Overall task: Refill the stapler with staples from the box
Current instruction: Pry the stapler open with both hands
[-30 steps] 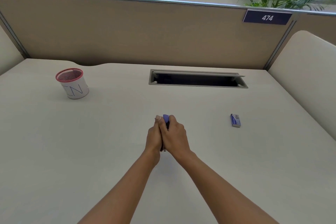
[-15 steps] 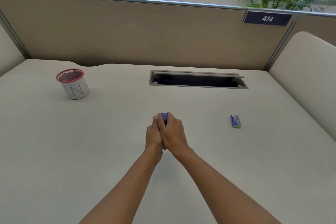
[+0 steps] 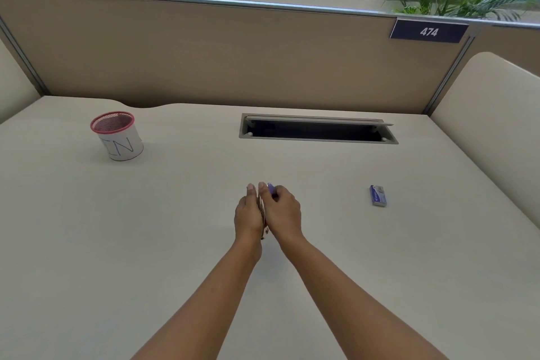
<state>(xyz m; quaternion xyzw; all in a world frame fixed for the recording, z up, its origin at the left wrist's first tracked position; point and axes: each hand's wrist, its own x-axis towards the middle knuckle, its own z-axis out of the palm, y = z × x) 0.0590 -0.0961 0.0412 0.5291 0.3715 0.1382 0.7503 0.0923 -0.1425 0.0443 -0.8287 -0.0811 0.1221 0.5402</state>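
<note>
A small purple stapler sits between my two hands at the middle of the desk; only its purple tip and a sliver of metal between the palms show. My left hand presses against its left side with fingers straight. My right hand wraps over its top and right side. The staple box, small and blue-and-white, lies flat on the desk well to the right of my hands, untouched.
A red mesh cup with a white paper label stands at the far left. A cable slot with its lid raised is set into the desk behind my hands. Beige partitions wall the desk's back and sides.
My hands stay clasped on the stapler in the same spot. The fingers have shifted slightly, and the left hand's fingers now lie straighter along the stapler's side.
</note>
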